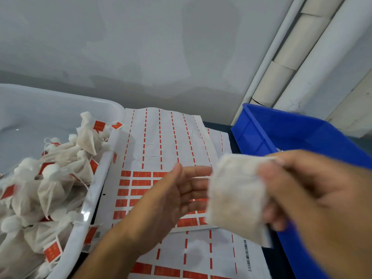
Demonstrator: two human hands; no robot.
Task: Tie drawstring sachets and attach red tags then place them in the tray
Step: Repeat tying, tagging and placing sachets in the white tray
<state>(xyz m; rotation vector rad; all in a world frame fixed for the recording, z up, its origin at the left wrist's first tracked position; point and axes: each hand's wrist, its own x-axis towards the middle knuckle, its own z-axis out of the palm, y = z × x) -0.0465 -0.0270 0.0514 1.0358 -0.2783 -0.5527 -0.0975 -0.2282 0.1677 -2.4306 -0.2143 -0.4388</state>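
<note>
Head view. Landmark: upper sticker sheet, lying flat at centre, mostly peeled rows above, unpeeled red tags in its lower part.

Right hand, right of the sheet and raised above it: blurred, fingers curled round the right edge of one white sachet, gripping it. Sachet held broadside over the sheet's lower right corner, no tag visible on it; state of its drawstring not discernible through the blur.

Left hand, over the sheet's lower half: palm turned inward, fingers straight and slightly spread, holding nothing, fingertips just beside the sachet's left edge; contact not discernible.

Left of the sheet: clear plastic tray, its rim overlapping the sheet's left border, filled with a heap of tied sachets bearing red tags.

Right of the sheet: blue bin, partly behind the right hand; contents not visible.

Below the sheet: second sticker sheet, partly overlapped by the first, barcode at its right margin.

Behind the sheet: grey wall; white pipes running diagonally at upper right.
</note>
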